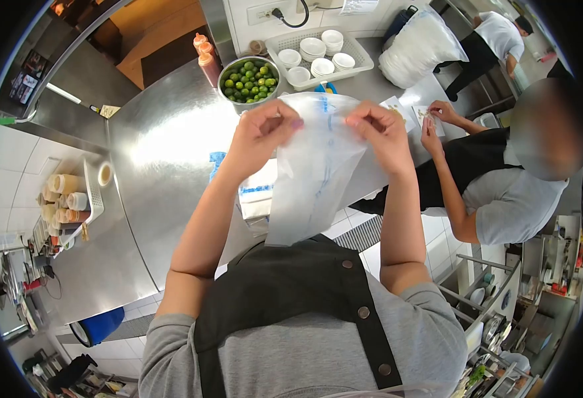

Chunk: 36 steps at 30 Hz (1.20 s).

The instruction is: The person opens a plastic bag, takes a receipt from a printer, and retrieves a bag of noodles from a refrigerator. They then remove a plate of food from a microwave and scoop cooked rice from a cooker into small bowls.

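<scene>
A translucent plastic bag [314, 172] with blue print hangs in front of my chest, stretched between both hands. My left hand [265, 136] pinches its upper left edge between thumb and fingers. At the upper right edge, my right hand [381, 136] pinches the bag in the same way. Behind it, partly covered, a stack of white folded bags [258, 189] with a blue stripe lies on the steel counter [165, 172]. Beyond my hands stands a metal bowl of green limes [248, 81].
A white basket [364, 63] holds small white bowls. Sauce bottles [207, 63] stand by the limes. A large stuffed clear bag [417, 50] sits at the back right. At right, a co-worker [510, 172] handles small items. Another basket [94, 192] with containers is at left.
</scene>
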Available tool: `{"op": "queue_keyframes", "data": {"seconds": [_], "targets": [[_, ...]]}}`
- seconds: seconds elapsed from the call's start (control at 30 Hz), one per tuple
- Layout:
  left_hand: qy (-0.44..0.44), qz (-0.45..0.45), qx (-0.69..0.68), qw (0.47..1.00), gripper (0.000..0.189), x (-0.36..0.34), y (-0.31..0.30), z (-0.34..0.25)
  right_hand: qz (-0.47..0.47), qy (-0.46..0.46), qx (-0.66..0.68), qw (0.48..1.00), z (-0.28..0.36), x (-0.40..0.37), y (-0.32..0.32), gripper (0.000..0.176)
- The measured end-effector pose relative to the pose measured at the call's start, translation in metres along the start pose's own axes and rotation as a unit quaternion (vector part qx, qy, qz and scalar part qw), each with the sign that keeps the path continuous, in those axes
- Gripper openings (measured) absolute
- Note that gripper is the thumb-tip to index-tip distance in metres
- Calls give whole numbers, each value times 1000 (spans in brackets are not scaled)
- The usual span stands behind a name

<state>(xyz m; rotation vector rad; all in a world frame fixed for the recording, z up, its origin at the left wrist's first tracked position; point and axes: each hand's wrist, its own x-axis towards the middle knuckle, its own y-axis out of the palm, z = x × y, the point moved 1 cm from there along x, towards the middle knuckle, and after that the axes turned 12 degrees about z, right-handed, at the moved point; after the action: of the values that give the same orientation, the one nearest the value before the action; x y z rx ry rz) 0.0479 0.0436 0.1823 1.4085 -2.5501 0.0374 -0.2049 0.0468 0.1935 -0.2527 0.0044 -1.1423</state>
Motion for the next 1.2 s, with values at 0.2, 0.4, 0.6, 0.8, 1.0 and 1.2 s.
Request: {"op": "queue_keyframes", "data": {"seconds": [0.2, 0.4, 0.6, 0.8, 1.0, 1.2], "targets": [[-108, -131, -12, 985, 10, 41, -11, 24, -147, 43, -106, 982, -23, 43, 3, 9], [-204, -135, -304, 921, 17, 50, -21, 110, -138, 131, 192, 963, -91, 44, 12, 20], [-193, -189, 67, 961, 24, 24, -4, 201, -217, 114, 98, 965, -172, 36, 47, 20], [-121, -190, 216, 950, 27, 26, -8, 249, -212, 87, 141, 963, -167, 32, 54, 25], [-352, -93, 103, 925, 32, 42, -30, 251, -150, 234, 122, 953, -205, 30, 50, 37], [-187, -264, 202, 924, 35, 19, 0, 217, -231, 157, 194, 941, -213, 25, 68, 32]]}}
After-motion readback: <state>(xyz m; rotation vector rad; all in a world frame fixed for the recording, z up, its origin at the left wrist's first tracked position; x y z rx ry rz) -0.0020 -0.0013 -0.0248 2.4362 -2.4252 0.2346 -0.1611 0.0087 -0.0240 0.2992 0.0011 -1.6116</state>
